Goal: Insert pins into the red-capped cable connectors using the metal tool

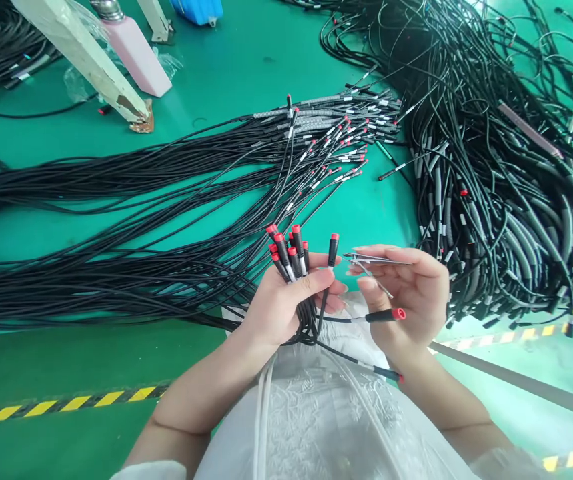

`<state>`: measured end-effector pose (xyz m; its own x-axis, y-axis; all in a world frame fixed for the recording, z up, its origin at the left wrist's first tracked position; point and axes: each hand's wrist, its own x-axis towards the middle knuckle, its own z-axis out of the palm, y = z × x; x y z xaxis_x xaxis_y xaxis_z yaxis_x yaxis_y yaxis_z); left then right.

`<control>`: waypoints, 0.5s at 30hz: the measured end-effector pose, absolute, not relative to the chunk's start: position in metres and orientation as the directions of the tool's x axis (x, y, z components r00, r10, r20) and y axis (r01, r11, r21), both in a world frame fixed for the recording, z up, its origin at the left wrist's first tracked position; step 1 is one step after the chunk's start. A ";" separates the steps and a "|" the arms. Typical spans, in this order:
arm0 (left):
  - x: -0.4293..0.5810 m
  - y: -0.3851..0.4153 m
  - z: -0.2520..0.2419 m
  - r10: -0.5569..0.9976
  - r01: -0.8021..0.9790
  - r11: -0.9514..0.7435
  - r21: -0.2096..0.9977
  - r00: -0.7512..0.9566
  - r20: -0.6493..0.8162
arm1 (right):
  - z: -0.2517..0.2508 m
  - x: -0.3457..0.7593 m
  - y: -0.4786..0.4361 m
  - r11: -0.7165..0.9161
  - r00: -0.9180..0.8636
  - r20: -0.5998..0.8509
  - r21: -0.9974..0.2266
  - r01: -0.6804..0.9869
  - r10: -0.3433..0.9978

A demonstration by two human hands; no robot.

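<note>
In my left hand (286, 293) is a bunch of black cables with red-capped connectors (293, 257), standing upright above the fist. One connector (333, 250) sticks up apart from the rest, its cable pinched by thumb and fingertips. My right hand (409, 293), just right of it, grips slim metal tweezers (379, 259), whose tip is close to this connector without clearly touching it. A loose red-capped cable end (385, 315) crosses in front of my right palm. Another cable end (386, 373) hangs lower, near the right wrist.
Long black cables (116, 167) run across the green table (246, 53) from the left. A large tangled cable heap (491, 167) lies at the right. A pink bottle (139, 57) stands beside a worn white post (86, 57). Striped tape (59, 407) marks the floor.
</note>
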<state>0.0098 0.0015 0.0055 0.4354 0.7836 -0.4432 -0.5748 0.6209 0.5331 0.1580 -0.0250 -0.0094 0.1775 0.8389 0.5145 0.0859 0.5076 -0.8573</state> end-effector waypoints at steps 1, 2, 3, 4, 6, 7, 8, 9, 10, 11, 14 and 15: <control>0.010 0.002 0.005 0.783 -0.577 0.621 0.531 0.440 -0.439 | -0.010 0.157 -0.025 0.532 0.153 0.538 -0.843 0.086 0.829; 0.011 0.002 0.004 0.784 -0.579 0.621 0.529 0.443 -0.435 | -0.011 0.157 -0.026 0.551 0.131 0.557 -0.831 0.082 0.820; 0.011 0.002 0.004 0.784 -0.581 0.620 0.527 0.443 -0.434 | -0.012 0.157 -0.026 0.560 0.114 0.566 -0.825 0.077 0.817; 0.011 0.002 0.004 0.785 -0.584 0.619 0.525 0.440 -0.435 | -0.012 0.157 -0.026 0.563 0.103 0.567 -0.824 0.072 0.817; 0.012 0.002 0.004 0.785 -0.585 0.618 0.525 0.428 -0.448 | -0.013 0.157 -0.026 0.558 0.097 0.562 -0.827 0.066 0.821; 0.012 0.002 0.005 0.784 -0.583 0.620 0.525 0.420 -0.457 | -0.013 0.157 -0.026 0.554 0.096 0.558 -0.830 0.066 0.824; 0.012 0.002 0.006 0.782 -0.580 0.622 0.527 0.414 -0.466 | -0.014 0.157 -0.026 0.549 0.097 0.553 -0.833 0.069 0.828; 0.011 0.002 0.006 0.780 -0.577 0.623 0.528 0.408 -0.474 | -0.014 0.156 -0.026 0.545 0.096 0.550 -0.835 0.073 0.830; 0.011 0.002 0.006 0.780 -0.574 0.624 0.530 0.405 -0.478 | -0.014 0.156 -0.026 0.541 0.093 0.546 -0.837 0.078 0.832; 0.011 0.001 0.007 0.778 -0.571 0.626 0.532 0.404 -0.481 | -0.015 0.156 -0.026 0.536 0.088 0.543 -0.840 0.084 0.835; 0.011 0.001 0.006 0.772 -0.559 0.633 0.535 0.404 -0.491 | -0.015 0.156 -0.027 0.510 0.093 0.523 -0.850 0.133 0.847; 0.011 0.001 0.006 0.769 -0.555 0.637 0.535 0.404 -0.496 | -0.015 0.156 -0.027 0.504 0.096 0.522 -0.848 0.162 0.847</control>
